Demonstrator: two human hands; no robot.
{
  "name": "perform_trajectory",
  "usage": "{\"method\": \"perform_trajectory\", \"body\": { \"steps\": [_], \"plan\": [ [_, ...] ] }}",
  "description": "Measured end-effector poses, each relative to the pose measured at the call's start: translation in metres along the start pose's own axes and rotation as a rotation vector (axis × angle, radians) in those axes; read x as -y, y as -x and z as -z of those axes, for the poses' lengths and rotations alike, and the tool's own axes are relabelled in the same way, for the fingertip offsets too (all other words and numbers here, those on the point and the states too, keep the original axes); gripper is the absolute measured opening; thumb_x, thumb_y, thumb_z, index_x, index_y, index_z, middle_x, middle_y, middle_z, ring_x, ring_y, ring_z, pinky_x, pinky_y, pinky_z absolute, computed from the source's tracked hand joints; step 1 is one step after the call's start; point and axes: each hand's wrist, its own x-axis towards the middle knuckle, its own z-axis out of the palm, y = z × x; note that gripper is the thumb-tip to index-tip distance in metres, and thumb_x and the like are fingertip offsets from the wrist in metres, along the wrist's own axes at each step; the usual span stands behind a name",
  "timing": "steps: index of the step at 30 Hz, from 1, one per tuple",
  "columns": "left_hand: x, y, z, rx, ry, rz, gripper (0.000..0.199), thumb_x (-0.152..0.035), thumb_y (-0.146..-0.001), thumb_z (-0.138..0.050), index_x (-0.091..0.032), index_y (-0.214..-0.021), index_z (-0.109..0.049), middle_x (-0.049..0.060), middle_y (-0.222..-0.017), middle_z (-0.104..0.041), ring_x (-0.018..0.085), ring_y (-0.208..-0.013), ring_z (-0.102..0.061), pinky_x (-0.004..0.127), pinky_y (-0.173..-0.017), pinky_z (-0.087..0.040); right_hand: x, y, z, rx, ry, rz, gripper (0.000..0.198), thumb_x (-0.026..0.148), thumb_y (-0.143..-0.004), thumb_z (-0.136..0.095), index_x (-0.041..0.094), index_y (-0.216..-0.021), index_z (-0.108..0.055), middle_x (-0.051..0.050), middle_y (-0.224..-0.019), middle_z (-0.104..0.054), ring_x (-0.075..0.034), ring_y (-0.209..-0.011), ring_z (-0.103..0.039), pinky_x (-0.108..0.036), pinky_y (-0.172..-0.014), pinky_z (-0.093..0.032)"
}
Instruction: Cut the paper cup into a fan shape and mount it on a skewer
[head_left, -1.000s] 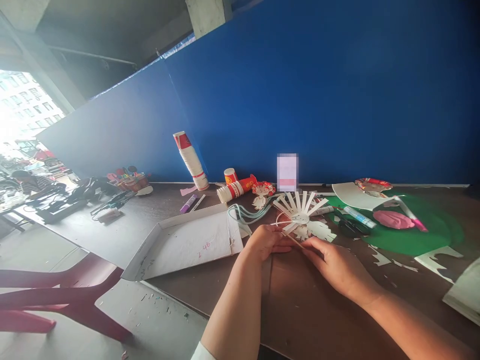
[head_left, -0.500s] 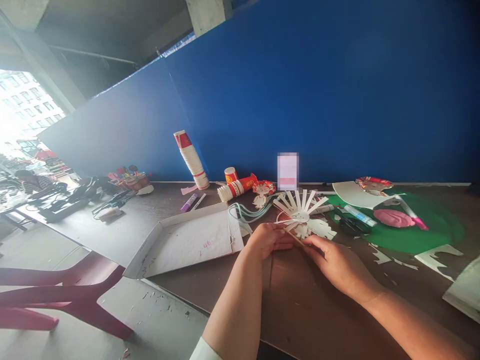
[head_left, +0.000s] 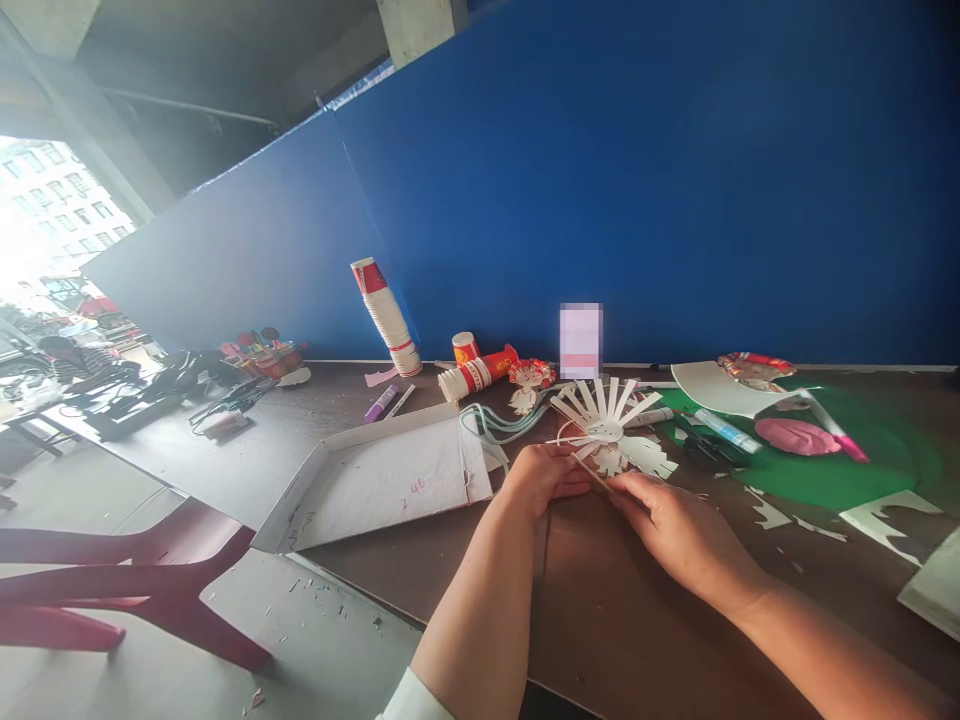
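My left hand (head_left: 541, 475) is closed, its fingertips pinching one end of a thin pale strip (head_left: 591, 472). At the strip's other end my right hand (head_left: 664, 515) grips it between thumb and fingers. What the strip is made of, I cannot tell. Just beyond both hands lies a white paper cup cut into splayed strips (head_left: 604, 431), fanned out like a flower. A white paper piece with a fringed edge (head_left: 646, 457) sits at its right side, close above my right hand.
A shallow cardboard tray (head_left: 390, 480) lies left of my hands. Behind stand stacked paper cups (head_left: 386, 318), with more cups (head_left: 480, 373) lying sideways. Cables (head_left: 504, 425), a purple marker (head_left: 382, 402), a green mat (head_left: 795, 487), black scissors (head_left: 709, 448) and paper scraps (head_left: 885, 522) surround the work.
The whole view has shifted slightly. Both hands keep the same hold on the pale strip, and nothing on the table has visibly moved.
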Motion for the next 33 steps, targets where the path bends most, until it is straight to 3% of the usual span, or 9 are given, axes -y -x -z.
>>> {"method": "perform_trajectory", "body": {
  "steps": [7,12,16,20,23,25,29,33],
  "plan": [
    [0.003,-0.005,-0.001,-0.058,0.044,-0.004,0.012,-0.01,-0.078,-0.07,-0.006,-0.088,-0.064,0.016,-0.091,-0.073,0.017,-0.068,-0.07,0.033,-0.075,-0.058,0.0,0.0,-0.003,-0.067,0.082,0.044,0.023,0.03,-0.094,-0.047,0.028,-0.102,-0.069,0.0,-0.1,-0.077,-0.021,-0.078,-0.075,-0.027,-0.058,-0.051],
    [0.002,-0.005,-0.002,-0.06,0.017,0.004,0.003,-0.008,-0.079,-0.066,-0.007,-0.082,-0.066,0.014,-0.088,-0.073,0.015,-0.068,-0.069,0.027,-0.069,-0.058,0.0,0.0,-0.001,-0.079,0.093,0.035,0.023,0.032,-0.095,-0.047,0.029,-0.098,-0.07,0.001,-0.092,-0.078,-0.02,-0.071,-0.075,-0.026,-0.055,-0.049],
    [0.001,-0.004,-0.004,-0.099,0.046,0.018,0.008,-0.007,-0.074,-0.071,-0.008,-0.077,-0.063,0.012,-0.079,-0.072,0.016,-0.064,-0.069,0.028,-0.066,-0.059,-0.001,0.0,-0.001,-0.053,0.107,0.019,0.023,0.034,-0.095,-0.047,0.029,-0.095,-0.069,0.002,-0.087,-0.078,-0.021,-0.07,-0.075,-0.026,-0.054,-0.049],
    [-0.001,-0.003,-0.006,-0.133,0.091,0.024,0.009,-0.001,-0.075,-0.065,-0.008,-0.079,-0.063,0.01,-0.073,-0.071,0.016,-0.06,-0.068,0.029,-0.064,-0.058,0.001,-0.003,-0.004,-0.043,0.132,-0.004,0.027,0.032,-0.095,-0.048,0.029,-0.113,-0.066,0.0,-0.093,-0.079,-0.023,-0.073,-0.075,-0.028,-0.055,-0.051],
    [-0.002,-0.003,-0.008,-0.136,0.1,0.021,0.008,-0.001,-0.074,-0.065,-0.008,-0.078,-0.065,0.009,-0.071,-0.07,0.015,-0.059,-0.066,0.03,-0.066,-0.058,0.005,-0.008,-0.004,-0.027,0.124,0.022,0.043,0.024,-0.095,-0.044,0.026,-0.137,-0.053,-0.004,-0.11,-0.076,-0.024,-0.083,-0.075,-0.03,-0.061,-0.055],
    [-0.002,-0.003,-0.008,-0.148,0.105,0.018,0.007,-0.003,-0.072,-0.069,-0.008,-0.076,-0.066,0.008,-0.067,-0.069,0.015,-0.058,-0.066,0.031,-0.068,-0.059,0.008,-0.013,-0.005,0.007,0.095,0.062,0.049,0.018,-0.094,-0.04,0.025,-0.142,-0.049,-0.007,-0.12,-0.072,-0.023,-0.094,-0.074,-0.03,-0.068,-0.057],
    [-0.001,-0.003,-0.008,-0.137,0.107,-0.01,0.011,-0.002,-0.072,-0.07,-0.008,-0.081,-0.07,0.007,-0.068,-0.069,0.016,-0.063,-0.067,0.031,-0.071,-0.059,0.01,-0.022,-0.008,0.027,0.005,0.135,0.053,0.008,-0.088,-0.041,0.023,-0.137,-0.056,-0.009,-0.126,-0.068,-0.023,-0.105,-0.07,-0.034,-0.085,-0.056],
    [0.002,-0.006,-0.006,-0.121,0.086,0.003,0.015,-0.003,-0.076,-0.065,-0.008,-0.088,-0.071,0.007,-0.07,-0.07,0.016,-0.065,-0.068,0.029,-0.071,-0.058,0.008,-0.027,-0.009,0.027,-0.102,0.139,0.047,0.011,-0.091,-0.041,0.021,-0.131,-0.062,-0.01,-0.125,-0.068,-0.024,-0.111,-0.067,-0.04,-0.095,-0.053]
  ]
}}
